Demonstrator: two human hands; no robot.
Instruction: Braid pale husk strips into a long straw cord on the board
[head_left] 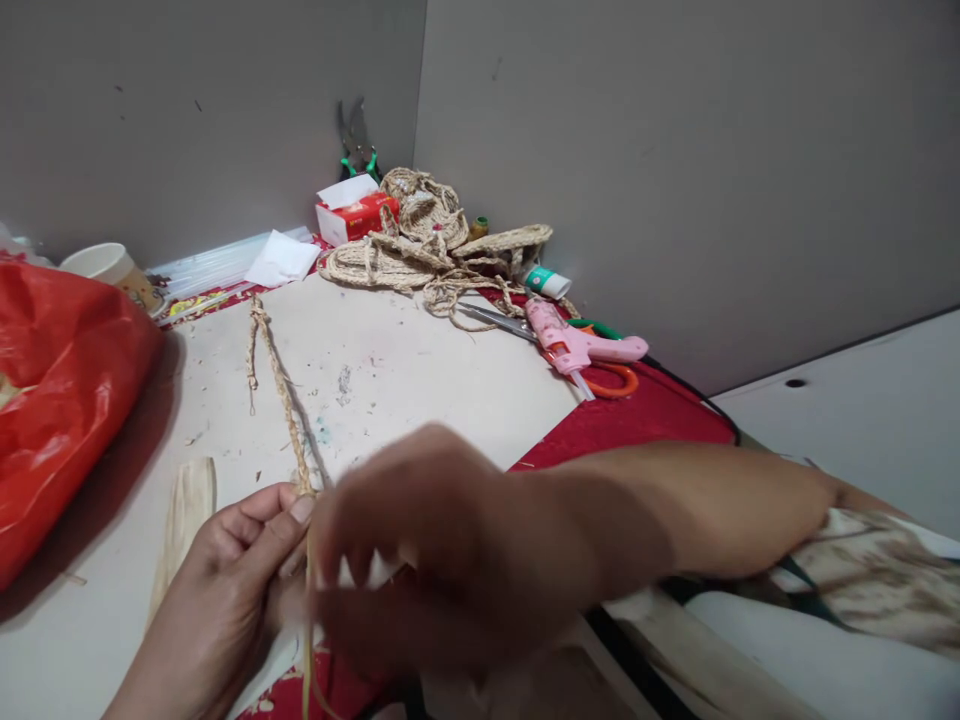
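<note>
A thin braided straw cord (283, 390) runs across the white board (390, 370) toward me, its far end looped back. My left hand (240, 560) pinches the near end of the braid between thumb and fingers. Loose strands (308, 640) hang below that grip. Close on its right is my right hand (435, 540), raised and blurred by motion, with its fingers curled. What it holds, if anything, cannot be made out. A flat pale strip of husk (187, 510) lies left of my left hand.
A red plastic bag (67, 390) bulges at the left, near a paper cup (109, 265). Behind the board are coiled braided cords (390, 262), a red tissue box (356, 215) and pruning shears (358, 145). A pink glue gun (574, 340) lies over orange-handled scissors (621, 382).
</note>
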